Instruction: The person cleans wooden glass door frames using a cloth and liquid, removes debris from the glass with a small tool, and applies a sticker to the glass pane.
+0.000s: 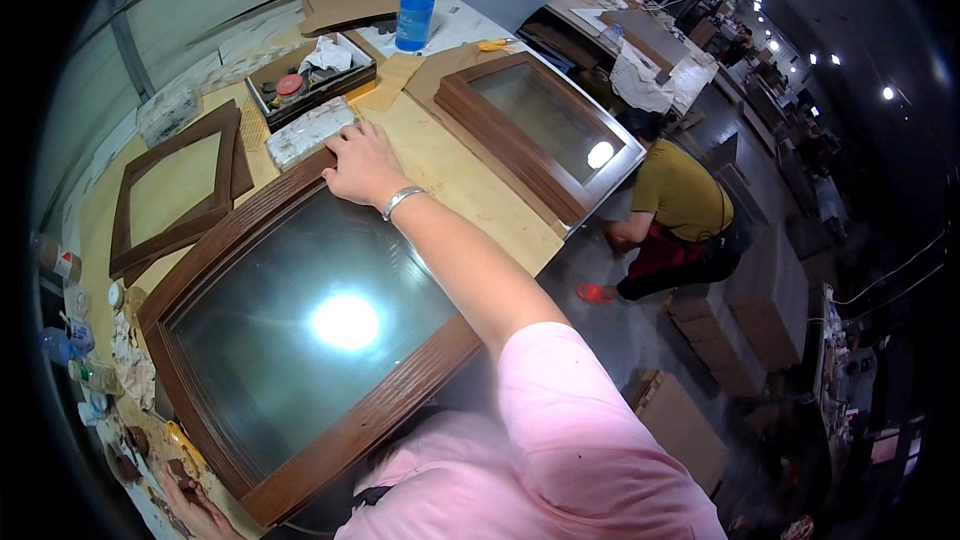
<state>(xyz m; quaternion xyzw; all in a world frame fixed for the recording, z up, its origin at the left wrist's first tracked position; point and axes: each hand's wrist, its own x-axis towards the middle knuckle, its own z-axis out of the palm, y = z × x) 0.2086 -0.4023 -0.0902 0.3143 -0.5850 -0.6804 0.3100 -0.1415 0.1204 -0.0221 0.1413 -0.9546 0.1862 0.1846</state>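
Note:
A brown wood-grain cabinet door frame with a glass panel (300, 310) lies across the bench in front of me, and a bright lamp reflects in its glass. My right hand (365, 165) reaches over to the frame's far corner, its fingers bent over the edge beside a whitish, paint-smeared block (312, 132). At the lower left, my left hand (195, 508) is partly cut off by the view, its fingers drawn together near brown putty-like lumps (125, 460). Whatever it holds is too small to tell. Close to it lies a yellow-handled tool (186, 443).
Another glazed brown door (530, 130) lies at the bench's right edge. Brown frames (175, 190) are stacked at left, near bottles (78, 330). Behind are an open box (310, 80) and a blue bottle (416, 10). A person in an olive shirt (685, 190) crouches beyond the bench.

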